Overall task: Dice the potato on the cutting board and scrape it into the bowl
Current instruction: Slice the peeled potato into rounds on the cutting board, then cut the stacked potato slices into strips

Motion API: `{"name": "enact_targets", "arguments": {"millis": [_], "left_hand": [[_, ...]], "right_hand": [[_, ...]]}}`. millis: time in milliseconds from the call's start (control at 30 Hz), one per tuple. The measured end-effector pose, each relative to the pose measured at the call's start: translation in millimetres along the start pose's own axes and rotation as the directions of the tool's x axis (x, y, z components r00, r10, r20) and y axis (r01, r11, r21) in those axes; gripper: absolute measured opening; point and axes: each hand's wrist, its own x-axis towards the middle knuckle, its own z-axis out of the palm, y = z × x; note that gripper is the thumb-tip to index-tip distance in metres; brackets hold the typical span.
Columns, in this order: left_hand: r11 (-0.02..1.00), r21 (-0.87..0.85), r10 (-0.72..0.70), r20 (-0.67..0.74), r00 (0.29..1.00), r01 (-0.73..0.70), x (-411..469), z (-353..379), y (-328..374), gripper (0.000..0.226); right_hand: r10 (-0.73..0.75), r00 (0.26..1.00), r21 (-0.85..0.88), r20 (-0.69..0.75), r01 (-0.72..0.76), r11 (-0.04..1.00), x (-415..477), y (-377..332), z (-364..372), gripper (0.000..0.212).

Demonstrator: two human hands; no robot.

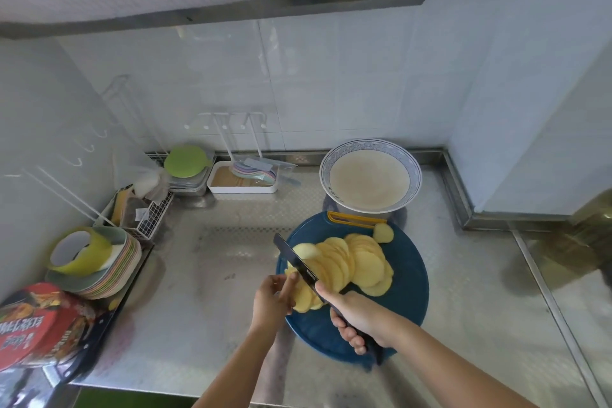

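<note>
Right hand [359, 318] wrapped around black knife [298, 267] handle, left hand [273, 300] fingers curled against potato slices [351, 267], round blue cutting board [407, 295], bowl [370, 175] just beyond

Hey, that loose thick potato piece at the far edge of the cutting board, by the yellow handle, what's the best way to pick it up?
Pinch the potato end piece across its rounded sides with the fingers, coming from above and from the right. It lies apart from the fanned slices, so its right edge is free, while the knife and both hands work on the board's left side. The bowl stands just beyond it, so keep low.
</note>
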Motion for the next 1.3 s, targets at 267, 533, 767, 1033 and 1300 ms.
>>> {"name": "enact_targets", "arguments": {"millis": [267,533,767,1033,1300], "left_hand": [[0.983,0.165,0.079,-0.020,0.997,-0.075,-12.6,1.5,-4.5,0.028],[0.754,0.656,0.013,-0.088,0.996,0.048,-43.0,24.9,-17.7,0.126],[0.703,0.708,-0.021,-0.071,0.997,0.065,-47.4,38.8,-37.8,0.125],[0.635,0.766,-0.045,-0.096,0.994,0.103,-75.9,32.9,-62.4,0.122],[0.767,0.640,-0.011,-0.065,0.998,0.050,-100.3,12.7,-77.2,0.125]], "right_hand": [[-0.193,0.958,-0.085,-0.211,0.179,0.980,-23.9,11.5,-39.3,0.062],[-0.328,0.827,-0.494,-0.458,0.070,0.867,-49.8,55.6,-119.5,0.056],[-0.292,0.812,-0.450,-0.506,0.041,0.892,-56.1,81.1,-134.0,0.052],[-0.289,0.824,-0.435,-0.487,0.059,0.899,-54.1,101.9,-133.8,0.057],[-0.354,0.825,-0.477,-0.441,0.118,0.871,-48.4,105.0,-116.9,0.057]]}}
